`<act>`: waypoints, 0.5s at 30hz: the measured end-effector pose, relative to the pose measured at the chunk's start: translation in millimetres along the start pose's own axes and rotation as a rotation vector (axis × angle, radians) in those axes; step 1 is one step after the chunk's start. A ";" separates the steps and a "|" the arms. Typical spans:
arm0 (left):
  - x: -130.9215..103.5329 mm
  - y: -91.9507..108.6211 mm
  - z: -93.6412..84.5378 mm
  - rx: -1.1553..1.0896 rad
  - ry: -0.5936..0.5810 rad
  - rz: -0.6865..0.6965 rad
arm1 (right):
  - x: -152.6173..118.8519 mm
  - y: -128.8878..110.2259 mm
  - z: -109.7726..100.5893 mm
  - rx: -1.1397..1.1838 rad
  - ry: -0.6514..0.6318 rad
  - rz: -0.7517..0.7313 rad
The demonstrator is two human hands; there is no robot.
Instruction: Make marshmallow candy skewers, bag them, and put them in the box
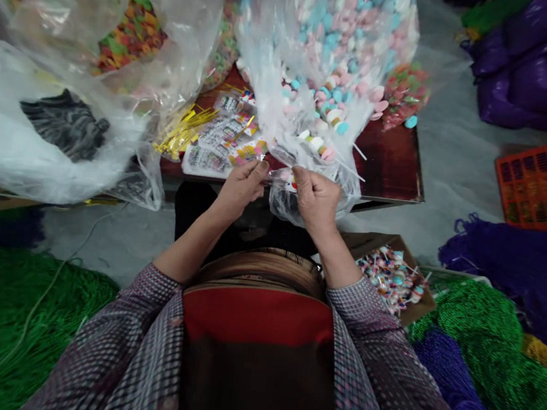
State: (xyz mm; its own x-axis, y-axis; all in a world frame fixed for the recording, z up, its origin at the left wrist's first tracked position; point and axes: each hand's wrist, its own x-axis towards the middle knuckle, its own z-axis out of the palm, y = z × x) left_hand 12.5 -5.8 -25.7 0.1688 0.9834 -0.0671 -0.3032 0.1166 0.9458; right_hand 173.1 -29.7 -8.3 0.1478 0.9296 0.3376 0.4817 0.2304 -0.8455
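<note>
My left hand (pixel 243 184) and my right hand (pixel 315 200) are close together at the front edge of a small dark red table (pixel 393 170). Between their pinched fingers they hold a small clear wrapper (pixel 280 175) with a lollipop in it. Just behind the hands stands a big clear bag of pink, blue and white lollipops (pixel 335 45), its sticks poking out. Flat printed wrappers (pixel 222 138) lie stacked on the table to the left, beside a bunch of gold twist ties (pixel 182 129).
Large clear bags of colourful candy (pixel 129 31) and a white bag (pixel 7 123) crowd the left. A cardboard box of wrapped lollipops (pixel 389 277) sits at my right. An orange crate (pixel 546 180) and piles of green (pixel 481 347) and purple bead strings (pixel 522 265) surround me.
</note>
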 end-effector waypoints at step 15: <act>16.2 28.3 -45.3 0.139 0.193 0.144 | 48.8 28.9 -64.4 -0.481 0.011 -0.055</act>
State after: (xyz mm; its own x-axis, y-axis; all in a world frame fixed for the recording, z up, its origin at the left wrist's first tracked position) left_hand -35.8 19.8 -14.4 -0.0530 0.9983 0.0243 -0.1769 -0.0333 0.9837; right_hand 249.9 3.8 10.3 0.1186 0.9160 0.3833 0.8337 0.1178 -0.5395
